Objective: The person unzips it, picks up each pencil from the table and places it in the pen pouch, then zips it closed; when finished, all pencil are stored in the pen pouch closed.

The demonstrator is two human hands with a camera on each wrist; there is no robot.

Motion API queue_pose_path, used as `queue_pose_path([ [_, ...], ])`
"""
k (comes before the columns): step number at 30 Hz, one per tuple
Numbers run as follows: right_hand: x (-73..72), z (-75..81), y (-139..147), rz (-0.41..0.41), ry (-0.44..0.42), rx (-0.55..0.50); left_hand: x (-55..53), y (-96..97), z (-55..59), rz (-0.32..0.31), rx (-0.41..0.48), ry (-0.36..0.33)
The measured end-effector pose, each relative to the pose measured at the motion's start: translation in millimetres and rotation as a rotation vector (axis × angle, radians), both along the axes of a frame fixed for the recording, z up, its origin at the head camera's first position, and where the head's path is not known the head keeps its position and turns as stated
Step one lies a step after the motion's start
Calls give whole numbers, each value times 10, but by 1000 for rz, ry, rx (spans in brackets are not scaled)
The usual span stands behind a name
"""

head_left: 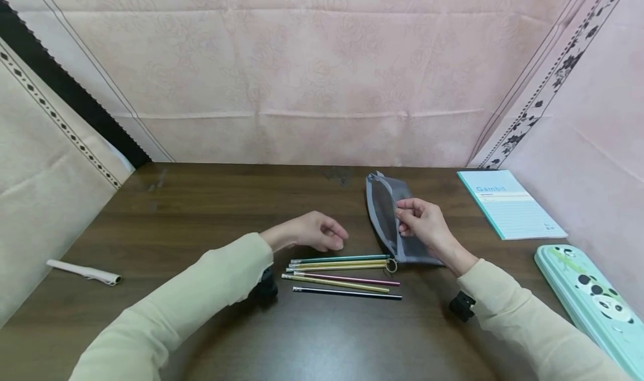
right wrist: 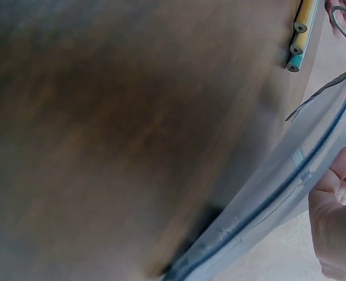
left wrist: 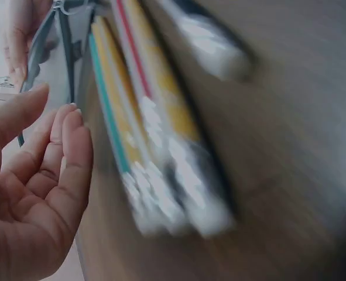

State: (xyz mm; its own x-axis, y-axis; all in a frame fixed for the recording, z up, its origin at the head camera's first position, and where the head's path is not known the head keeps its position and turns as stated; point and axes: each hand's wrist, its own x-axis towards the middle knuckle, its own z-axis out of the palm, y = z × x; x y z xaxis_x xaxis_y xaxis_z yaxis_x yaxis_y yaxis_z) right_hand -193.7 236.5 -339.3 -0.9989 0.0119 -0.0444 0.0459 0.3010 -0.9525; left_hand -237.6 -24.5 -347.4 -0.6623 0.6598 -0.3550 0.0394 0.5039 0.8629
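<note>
A grey zip pouch (head_left: 401, 189) lies on the table with its zipper parted. My right hand (head_left: 425, 222) pinches one edge of its opening between thumb and fingers; in the right wrist view part of that hand (right wrist: 336, 216) shows beside the grey fabric. A ring (head_left: 391, 266) hangs at the zipper's near end. Several pencils lie side by side left of it: a teal pencil (head_left: 337, 257), yellow ones (head_left: 342, 266), a dark red one (head_left: 352, 279) and a black one (head_left: 347, 293). My left hand (head_left: 319, 233), fingers loosely bent and holding nothing, hovers just beyond their eraser ends.
A light blue notebook (head_left: 513, 205) lies at the back right. Nearer, along the right side, is a mint panda-print case (head_left: 593, 303). A white rolled or pen-like object (head_left: 84, 272) lies at the far left. Patterned cloth (head_left: 322, 79) hangs behind the table (head_left: 226, 188).
</note>
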Motion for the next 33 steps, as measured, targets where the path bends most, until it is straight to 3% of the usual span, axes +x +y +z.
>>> queue_pose_path([
  [8,12,-17,21,-11,-3,10,83,-124,-75,-98,-100,201],
  [16,10,-10,11,-14,5,4,111,-124,-46,-123,-123,290],
  [24,-2,-21,4,-21,5,-15,112,-129,-10,-156,-211,478],
  [29,0,-25,-5,-21,4,-14,66,-175,11,-143,-260,479],
  [33,1,-22,-20,-14,8,-16,-26,-222,59,-98,-229,373],
])
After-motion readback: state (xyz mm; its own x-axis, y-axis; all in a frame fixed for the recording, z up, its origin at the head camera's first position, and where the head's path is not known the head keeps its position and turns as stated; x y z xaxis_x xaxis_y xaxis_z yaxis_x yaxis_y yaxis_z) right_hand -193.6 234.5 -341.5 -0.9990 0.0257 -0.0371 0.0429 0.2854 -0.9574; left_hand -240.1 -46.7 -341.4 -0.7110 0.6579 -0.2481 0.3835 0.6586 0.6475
